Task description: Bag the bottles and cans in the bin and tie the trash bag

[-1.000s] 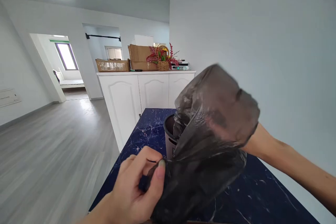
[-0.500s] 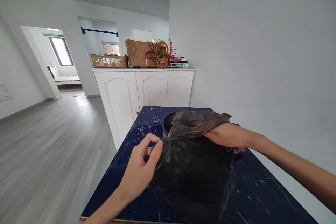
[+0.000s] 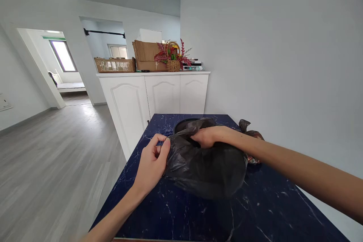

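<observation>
**Head view.** Clock positions are read on the surface (image 3: pixel 181 215), with 12 pointing away from us.

A black bag (image 3: pixel 210 168) lies slumped in the middle of the dark blue, white-veined surface. It is draped over a round bin (image 3: pixel 181 124), whose dark rim shows only at the bag's 11 o'clock.

Our left hand (image 3: pixel 151 162) meets the bag at its 9 o'clock edge. The fingers (image 3: pixel 165 151) are closed in a pinch, thumb against forefinger, with a fold of the film caught between them (the remaining fingers are curled behind and mostly hidden).

Our right hand (image 3: pixel 211 136) comes in from 3 o'clock, its forearm crossing above the bag. It rests on the bag's top at 12 o'clock, over the bin's mouth. Its fingers (image 3: pixel 202 141) are bent down into the plastic, but we cannot tell whether they clasp it or merely press on it.

At the bag's 2 o'clock, partly behind the right forearm, sits a knotted bundle (image 3: pixel 253 135) of dark film with something reddish inside, close to the wall (image 3: pixel 269 45).

Beyond the surface's far edge, at 12 o'clock, stands a white cabinet (image 3: pixel 159 94) with three doors. Its top carries, from 10 to 12 o'clock, a tray (image 3: pixel 115 65), flattened boxes (image 3: pixel 146 55) and a basket (image 3: pixel 172 62) of red flowers. Grey floor (image 3: pixel 56 159) fills the 9 o'clock side.
</observation>
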Available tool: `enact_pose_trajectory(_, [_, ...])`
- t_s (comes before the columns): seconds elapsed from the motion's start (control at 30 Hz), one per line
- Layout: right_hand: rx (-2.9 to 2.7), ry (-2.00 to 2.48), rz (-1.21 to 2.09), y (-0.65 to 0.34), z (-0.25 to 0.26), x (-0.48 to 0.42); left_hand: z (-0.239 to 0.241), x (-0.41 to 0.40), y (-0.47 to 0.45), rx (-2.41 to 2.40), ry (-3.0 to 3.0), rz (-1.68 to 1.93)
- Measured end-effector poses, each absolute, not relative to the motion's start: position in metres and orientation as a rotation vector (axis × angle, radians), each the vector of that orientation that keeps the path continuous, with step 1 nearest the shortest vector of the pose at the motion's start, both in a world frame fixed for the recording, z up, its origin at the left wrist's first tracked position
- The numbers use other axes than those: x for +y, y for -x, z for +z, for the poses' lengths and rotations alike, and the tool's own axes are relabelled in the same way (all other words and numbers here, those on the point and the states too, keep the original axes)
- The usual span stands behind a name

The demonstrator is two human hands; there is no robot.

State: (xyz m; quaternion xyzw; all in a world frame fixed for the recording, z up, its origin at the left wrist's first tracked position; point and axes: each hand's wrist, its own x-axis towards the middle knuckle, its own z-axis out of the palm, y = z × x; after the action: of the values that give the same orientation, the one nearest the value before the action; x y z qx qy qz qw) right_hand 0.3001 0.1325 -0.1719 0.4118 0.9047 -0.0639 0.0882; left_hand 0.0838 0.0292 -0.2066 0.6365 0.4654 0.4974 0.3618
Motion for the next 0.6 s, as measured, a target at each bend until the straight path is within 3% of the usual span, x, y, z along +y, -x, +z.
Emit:
enact_pose_trajectory(0.2, [2.707, -1.318, -0.126, -0.314, -0.166, 0.13, -0.202, 0.035, -0.081, 1.248, -1.646, 1.295])
enact_pose_trajectory(0.43, [2.62, -1.932, 0.324, -0.352, -0.141, 0.1, -0.198, 0.058, -0.073, 1.269, -1.567, 1.516])
enact_pose_trajectory(0.6, [2.64, -1.957, 0.2, -0.368, -0.149, 0.12, -0.207, 0.097, -0.077, 1.386, -1.61, 1.48])
